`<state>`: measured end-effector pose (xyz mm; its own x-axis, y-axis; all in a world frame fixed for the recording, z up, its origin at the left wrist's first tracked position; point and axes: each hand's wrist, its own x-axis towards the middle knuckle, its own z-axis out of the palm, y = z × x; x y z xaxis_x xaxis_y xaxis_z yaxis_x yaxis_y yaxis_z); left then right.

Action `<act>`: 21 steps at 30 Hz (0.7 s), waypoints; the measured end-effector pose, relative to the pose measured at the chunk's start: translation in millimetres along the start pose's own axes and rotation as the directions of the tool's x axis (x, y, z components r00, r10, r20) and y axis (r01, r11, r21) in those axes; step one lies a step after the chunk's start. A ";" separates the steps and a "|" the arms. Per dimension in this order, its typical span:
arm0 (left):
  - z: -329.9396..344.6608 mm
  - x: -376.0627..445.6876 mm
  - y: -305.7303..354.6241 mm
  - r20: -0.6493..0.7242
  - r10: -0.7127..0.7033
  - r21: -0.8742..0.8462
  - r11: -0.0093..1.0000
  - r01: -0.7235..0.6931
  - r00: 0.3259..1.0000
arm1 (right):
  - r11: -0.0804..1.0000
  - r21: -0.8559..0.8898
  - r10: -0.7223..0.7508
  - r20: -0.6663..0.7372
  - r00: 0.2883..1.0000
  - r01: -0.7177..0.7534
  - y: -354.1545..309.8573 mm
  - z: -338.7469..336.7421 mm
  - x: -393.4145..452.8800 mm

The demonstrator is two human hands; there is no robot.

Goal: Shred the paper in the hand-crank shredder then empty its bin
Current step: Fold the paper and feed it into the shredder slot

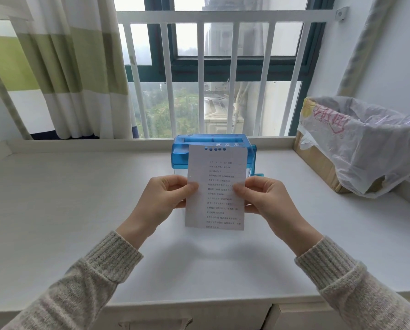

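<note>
A small sheet of white paper (217,189) with printed lines of text is held upright above the white desk (80,210). My left hand (168,196) pinches its left edge and my right hand (258,196) pinches its right edge. Behind the paper stands the blue hand-crank shredder (182,153) with a clear bin below, mostly hidden by the sheet. Its blue crank handle (256,167) sticks out on the right side, just above my right hand.
A cardboard box (318,167) lined with a white plastic bag (366,148) sits at the desk's right rear. White window bars (200,79) and a green-striped curtain (68,67) stand behind the desk. A drawer front shows below the near edge.
</note>
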<state>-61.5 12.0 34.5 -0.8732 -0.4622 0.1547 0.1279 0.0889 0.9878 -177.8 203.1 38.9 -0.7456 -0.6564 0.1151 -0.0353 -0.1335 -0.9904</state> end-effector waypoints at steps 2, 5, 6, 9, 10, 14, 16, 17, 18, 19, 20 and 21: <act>-0.5 1.3 -0.4 0.008 0.020 0.038 0.999 -0.020 1.000 | 1.000 0.007 -0.001 -0.011 1.000 0.001 0.9 0.3 0.9; -2.8 2.7 4.9 0.011 0.122 0.198 0.973 -0.122 0.992 | 1.000 0.013 -0.004 -0.027 1.000 0.004 1.5 -0.2 1.6; -4.4 3.5 9.1 0.000 0.170 0.265 0.950 -0.164 0.985 | 1.000 0.017 -0.004 -0.029 1.000 0.005 1.6 -0.8 1.8; -11.7 8.7 21.5 -0.068 0.350 0.419 0.860 -0.292 0.934 | 1.000 0.018 -0.003 -0.032 0.999 0.003 2.1 -3.6 2.5; -14.4 11.8 25.1 -0.092 0.426 0.468 0.816 -0.338 0.900 | 1.000 0.017 -0.003 -0.033 0.999 0.004 2.3 -4.5 2.8; -24.2 26.7 38.8 -0.046 0.641 0.669 0.589 -0.453 0.766 | 0.999 0.032 -0.006 -0.036 0.999 0.007 4.0 -7.2 2.4; -29.9 36.3 43.5 0.044 0.655 0.727 0.497 -0.474 0.754 | 0.999 0.034 -0.004 -0.040 0.999 0.005 5.3 -8.6 2.1; -32.4 41.5 45.2 0.090 0.644 0.749 0.460 -0.478 0.760 | 0.999 0.035 -0.003 -0.041 0.999 0.004 5.7 -9.4 2.1; -34.2 46.9 46.7 0.132 0.625 0.771 0.423 -0.477 0.769 | 0.999 0.036 -0.002 -0.040 0.999 0.003 5.9 -9.9 2.2; -35.1 52.5 47.7 0.166 0.602 0.790 0.392 -0.471 0.781 | 0.999 0.038 -0.001 -0.042 0.999 0.002 5.9 -10.4 2.3; -35.5 58.5 48.5 0.192 0.575 0.804 0.373 -0.463 0.796 | 0.999 0.042 0.000 -0.045 0.999 0.002 5.9 -10.8 2.3; -35.3 64.7 48.5 0.213 0.540 0.812 0.366 -0.454 0.815 | 0.999 0.046 0.001 -0.049 0.999 0.001 5.9 -11.1 2.5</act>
<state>-95.2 -44.7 93.1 -0.7422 -0.1408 0.6552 0.0618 0.9591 0.2761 -187.2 208.9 32.5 -0.7770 -0.6197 0.1105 -0.0055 -0.1688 -0.9856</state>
